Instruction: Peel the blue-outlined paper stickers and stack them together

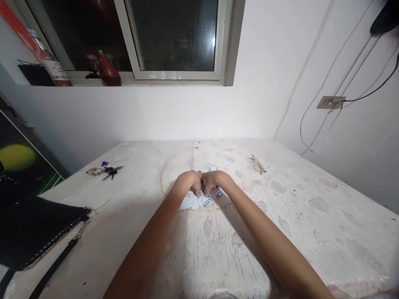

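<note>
My left hand [190,182] and my right hand [215,181] meet at the middle of the table, knuckles up and fingers bent down. Both are closed, pinching a small piece of paper with dark blue print [202,186] between them; the fingers hide most of it. White paper pieces [193,202] lie under and in front of my left hand. Others with blue outlined print [207,202] stick out below my right hand, and a further bit shows just behind it.
The table [249,232] has a worn, patterned white cover. Keys [112,171] and a black bag [40,232] with a strap lie at left. A coiled beige cable [257,164] rests at right. Bottles [109,70] stand on the window sill; a wall socket [331,102] has wires.
</note>
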{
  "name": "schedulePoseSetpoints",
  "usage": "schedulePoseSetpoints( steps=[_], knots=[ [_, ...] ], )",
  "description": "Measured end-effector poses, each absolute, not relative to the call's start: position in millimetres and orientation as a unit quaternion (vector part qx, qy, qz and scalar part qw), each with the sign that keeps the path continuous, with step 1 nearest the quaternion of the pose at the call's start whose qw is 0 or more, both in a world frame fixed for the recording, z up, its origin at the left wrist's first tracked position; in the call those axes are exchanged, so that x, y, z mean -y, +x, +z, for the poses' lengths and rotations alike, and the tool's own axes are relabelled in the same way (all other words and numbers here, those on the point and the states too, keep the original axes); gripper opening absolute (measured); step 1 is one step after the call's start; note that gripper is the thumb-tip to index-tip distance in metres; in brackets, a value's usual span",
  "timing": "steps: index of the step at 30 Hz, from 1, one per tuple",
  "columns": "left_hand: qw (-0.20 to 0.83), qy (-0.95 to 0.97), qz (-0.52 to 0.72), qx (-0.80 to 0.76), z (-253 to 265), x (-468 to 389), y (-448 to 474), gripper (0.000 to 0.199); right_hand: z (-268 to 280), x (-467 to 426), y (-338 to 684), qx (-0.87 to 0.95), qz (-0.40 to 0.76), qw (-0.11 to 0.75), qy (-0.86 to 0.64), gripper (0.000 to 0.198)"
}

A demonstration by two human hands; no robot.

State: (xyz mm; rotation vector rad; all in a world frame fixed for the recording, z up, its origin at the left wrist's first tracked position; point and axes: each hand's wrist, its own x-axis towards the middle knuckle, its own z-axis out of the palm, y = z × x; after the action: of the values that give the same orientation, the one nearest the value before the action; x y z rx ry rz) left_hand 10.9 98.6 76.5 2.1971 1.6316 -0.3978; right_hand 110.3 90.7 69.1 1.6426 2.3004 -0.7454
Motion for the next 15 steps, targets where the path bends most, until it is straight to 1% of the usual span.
schedulePoseSetpoints(
  steps=[4,6,8,12,13,15],
  knots=[
    [0.208,0.781,-0.138,-0.573,76.7,-101.3,5.5,0.089,63.4,-99.4,108.5,-0.789,-0.230,0.113,0.558,0.037],
    [0.223,0.784,-0.134,-0.564,75.9,-104.3,-0.3,0.091,61.0,-103.3,108.6,-0.785,-0.210,0.115,0.571,0.033],
    [0.233,0.789,-0.126,-0.554,75.4,-108.6,-7.6,0.095,60.2,-105.2,110.4,-0.773,-0.186,0.117,0.596,0.039],
    [0.214,0.796,-0.090,-0.559,72.8,-117.9,-18.9,0.101,62.4,-104.2,116.2,-0.756,-0.157,0.111,0.626,0.076],
    [0.203,0.798,-0.083,-0.562,71.3,-119.4,-19.7,0.102,63.2,-103.4,117.0,-0.761,-0.161,0.110,0.619,0.082],
    [0.188,0.805,-0.074,-0.558,67.9,-120.5,-18.5,0.102,64.5,-101.6,116.9,-0.775,-0.172,0.111,0.598,0.087]
  ],
)
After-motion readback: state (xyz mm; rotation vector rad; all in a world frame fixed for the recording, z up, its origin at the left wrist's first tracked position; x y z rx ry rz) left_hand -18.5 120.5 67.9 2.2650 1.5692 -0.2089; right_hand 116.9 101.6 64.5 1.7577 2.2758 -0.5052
